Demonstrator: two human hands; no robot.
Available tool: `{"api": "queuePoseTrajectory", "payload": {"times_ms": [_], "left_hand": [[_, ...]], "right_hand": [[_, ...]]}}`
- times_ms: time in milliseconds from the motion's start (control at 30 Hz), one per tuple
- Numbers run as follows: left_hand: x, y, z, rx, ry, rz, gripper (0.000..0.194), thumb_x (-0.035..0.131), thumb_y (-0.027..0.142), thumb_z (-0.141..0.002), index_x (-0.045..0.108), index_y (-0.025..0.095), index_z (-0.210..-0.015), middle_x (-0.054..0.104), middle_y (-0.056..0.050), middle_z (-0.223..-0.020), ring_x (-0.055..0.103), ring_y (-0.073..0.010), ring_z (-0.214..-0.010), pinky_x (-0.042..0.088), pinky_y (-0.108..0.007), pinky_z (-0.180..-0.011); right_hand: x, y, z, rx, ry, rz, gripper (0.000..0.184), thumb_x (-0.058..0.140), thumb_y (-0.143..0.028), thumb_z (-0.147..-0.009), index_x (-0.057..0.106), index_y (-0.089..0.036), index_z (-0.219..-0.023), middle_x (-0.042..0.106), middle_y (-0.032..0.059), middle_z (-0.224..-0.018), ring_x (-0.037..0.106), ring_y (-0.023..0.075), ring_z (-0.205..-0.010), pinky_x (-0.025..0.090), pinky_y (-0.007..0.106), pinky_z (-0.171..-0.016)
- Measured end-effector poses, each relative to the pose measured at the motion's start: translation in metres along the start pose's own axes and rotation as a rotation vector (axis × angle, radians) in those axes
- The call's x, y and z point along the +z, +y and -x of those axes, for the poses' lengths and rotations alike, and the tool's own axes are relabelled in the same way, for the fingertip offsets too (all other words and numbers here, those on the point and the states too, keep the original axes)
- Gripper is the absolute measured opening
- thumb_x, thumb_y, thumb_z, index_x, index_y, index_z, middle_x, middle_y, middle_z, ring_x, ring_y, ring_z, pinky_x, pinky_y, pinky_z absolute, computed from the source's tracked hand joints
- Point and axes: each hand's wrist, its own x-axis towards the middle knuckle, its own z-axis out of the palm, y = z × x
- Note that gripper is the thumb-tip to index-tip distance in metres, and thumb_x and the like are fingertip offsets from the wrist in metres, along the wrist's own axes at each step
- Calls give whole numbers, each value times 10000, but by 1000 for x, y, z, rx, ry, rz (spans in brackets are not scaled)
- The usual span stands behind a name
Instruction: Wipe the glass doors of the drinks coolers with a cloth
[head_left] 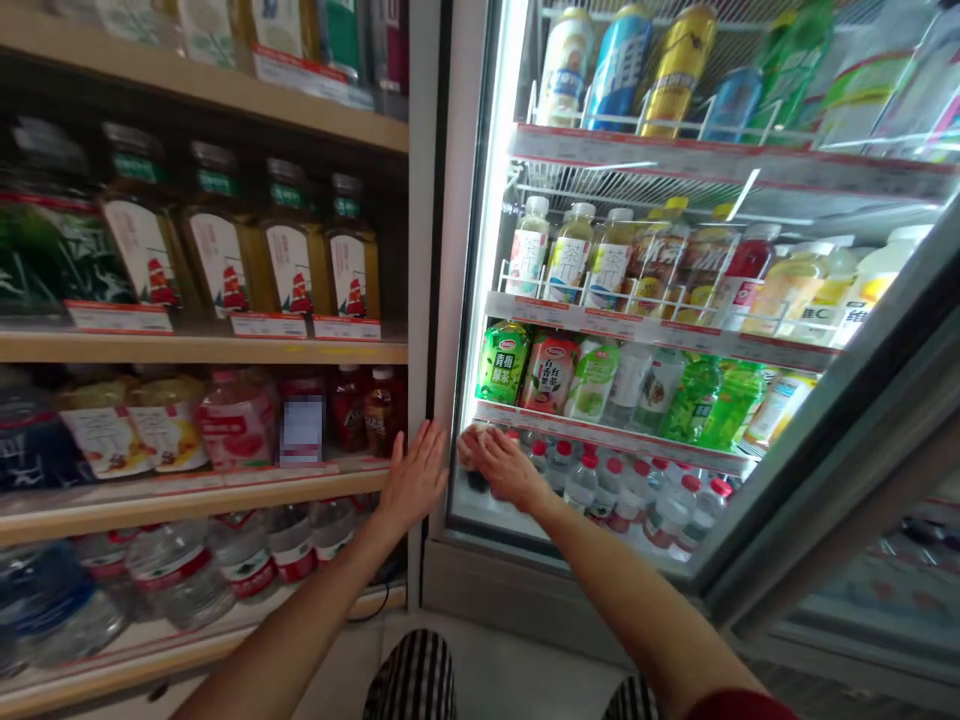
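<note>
My left hand (pixel 418 474) rests flat, fingers apart, on the grey frame (pixel 442 350) at the left side of a lit drinks fridge. My right hand (pixel 508 466) reaches into the fridge at its lower left inner edge. Its fingers are closed on a crumpled pale cloth (pixel 471 447), mostly covered by the hand. Just above the right hand is a shelf edge (pixel 600 435) carrying green and red drink bottles. Water bottles with red caps (pixel 581 485) stand on the fridge floor beside the right hand, some hidden behind it.
A wooden shelf rack (pixel 202 348) with rows of bottles stands left of the fridge. Cans (pixel 679 70) and tea bottles (pixel 570 255) fill the upper fridge shelves. A dark door frame (pixel 817 430) slants along the right. My knees (pixel 415 675) are at the bottom above pale floor.
</note>
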Motion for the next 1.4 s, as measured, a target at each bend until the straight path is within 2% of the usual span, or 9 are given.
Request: {"api": "queuePoseTrajectory", "payload": {"times_ms": [167, 333, 400, 533, 700, 867, 1100, 1267, 1400], "left_hand": [[0, 1, 9, -5, -8, -16, 535, 376, 255, -835, 331, 128, -1353, 280, -134, -1437, 226, -242, -1349, 166, -528, -1091], [2, 20, 7, 37, -7, -1, 534, 370, 262, -844, 322, 126, -1358, 289, -136, -1432, 223, -240, -1350, 170, -520, -1093], [1, 33, 2, 52, -9, 9, 536, 379, 272, -846, 322, 119, -1357, 281, -138, -1435, 216, -241, -1352, 168, -517, -1094], [-4, 62, -10, 94, -8, 33, 540, 406, 305, -845, 343, 106, -1343, 267, -133, -1442, 207, -247, -1355, 167, -516, -1095], [-10, 100, -26, 179, 6, 63, 554, 440, 327, -836, 346, 116, -1339, 258, -120, -1449, 192, -234, -1360, 181, -508, -1095], [-9, 132, -44, 232, 43, 91, 588, 456, 371, -831, 336, 109, -1344, 252, -118, -1450, 187, -232, -1362, 156, -500, -1105], [-9, 167, -54, 308, 91, 91, 594, 457, 398, -827, 343, 129, -1344, 266, -104, -1447, 216, -232, -1354, 131, -492, -1113], [-9, 184, -63, 335, 101, 94, 589, 459, 397, -827, 357, 122, -1337, 261, -109, -1447, 214, -239, -1355, 122, -498, -1111], [-6, 194, -64, 369, 129, 94, 584, 441, 409, -834, 356, 126, -1338, 268, -99, -1447, 207, -229, -1358, 113, -487, -1115]], "right_hand": [[3, 5, 25, 166, 84, 18, 558, 435, -123, -820, 323, -166, -1364, 353, 88, -1425, 318, 239, -1302, 251, 468, -1088], [-4, 22, 66, 10, 59, 85, 519, 445, -101, -807, 407, -176, -1319, 474, 58, -1342, 441, 213, -1205, 290, 417, -1076], [-14, 32, 76, 96, 68, 121, 520, 443, -108, -816, 400, -194, -1327, 450, 53, -1364, 429, 223, -1217, 272, 436, -1081], [-35, 45, 100, 392, 106, 149, 561, 426, -120, -831, 322, -210, -1375, 323, 65, -1445, 264, 262, -1329, 234, 499, -1078], [-42, 51, 143, 335, 40, 139, 594, 427, -64, -801, 340, -229, -1365, 357, 44, -1428, 298, 244, -1315, 279, 470, -1061], [-58, 76, 159, 600, 198, 238, 559, 439, -126, -828, 328, -195, -1372, 323, 90, -1442, 206, 264, -1356, 235, 494, -1072], [-53, 70, 199, 550, 110, 210, 588, 446, -88, -810, 326, -207, -1373, 362, 76, -1423, 215, 229, -1355, 261, 449, -1070], [-60, 88, 204, 738, 253, 232, 608, 447, -122, -815, 276, -187, -1395, 259, 114, -1466, 145, 249, -1374, 233, 489, -1075], [-43, 67, 233, 729, 220, 233, 612, 429, -89, -806, 285, -197, -1391, 301, 111, -1449, 156, 243, -1372, 274, 479, -1056]]}}
